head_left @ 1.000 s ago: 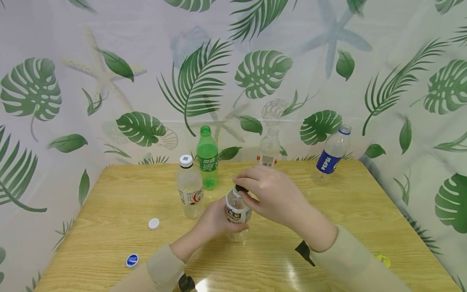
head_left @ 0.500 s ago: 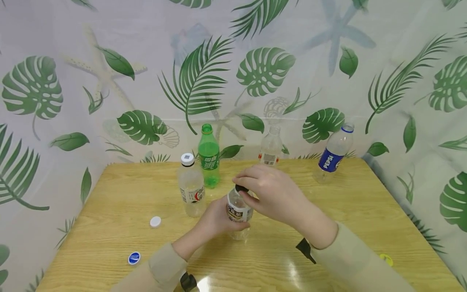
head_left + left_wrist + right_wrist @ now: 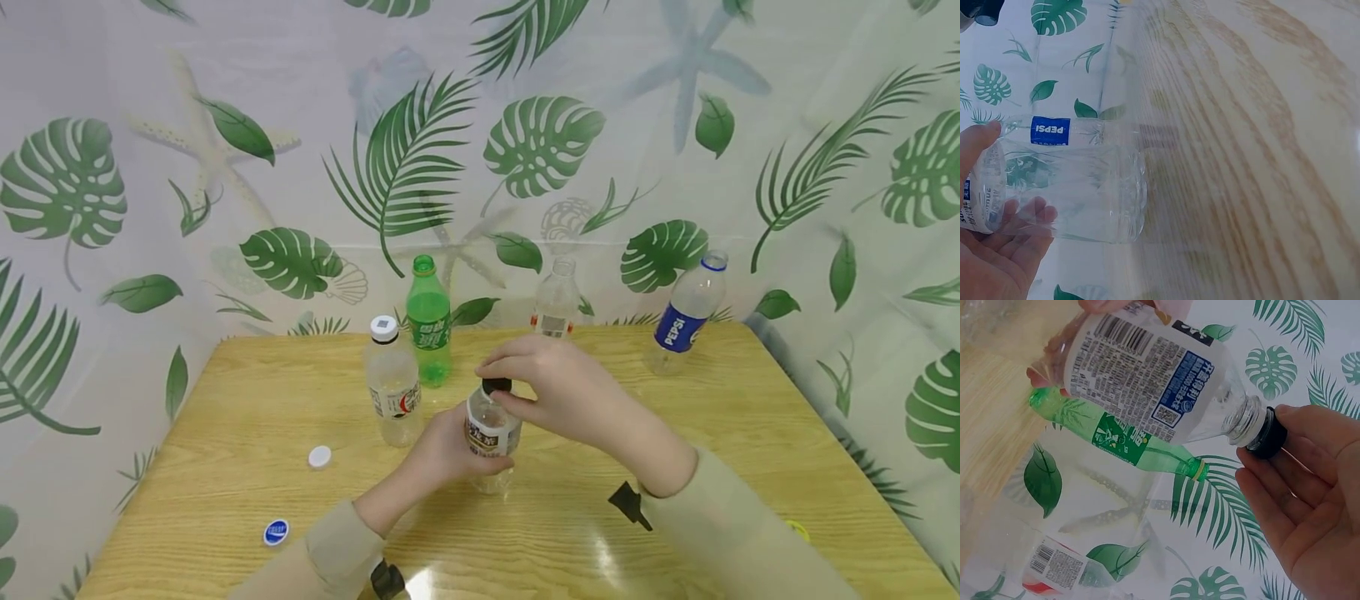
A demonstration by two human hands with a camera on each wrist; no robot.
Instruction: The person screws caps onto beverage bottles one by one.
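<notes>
My left hand [image 3: 444,450] grips a clear plastic bottle [image 3: 491,442] round its white label, near the middle of the table. In the left wrist view the ribbed base of that bottle [image 3: 1125,194] is down at the wood. From above, my right hand [image 3: 562,387] pinches a black cap [image 3: 497,386] at the bottle's mouth between thumb and fingertips. The right wrist view shows this black cap [image 3: 1267,434] on the neck, with the thumb on one side and fingers on the other. The bottle is nearly upright in the head view.
A white-capped clear bottle [image 3: 392,392] and a green bottle [image 3: 429,325] stand left of the hands. Farther back are an uncapped clear bottle [image 3: 555,304] and a Pepsi bottle [image 3: 680,325]. Loose caps lie about: white [image 3: 319,457], blue [image 3: 276,532], and yellow [image 3: 799,529] beside the right sleeve.
My right hand has turned slightly on the black cap, with its fingers shifted so more of the cap shows. The left hand keeps its grip on the bottle. The head view has shifted slightly.
</notes>
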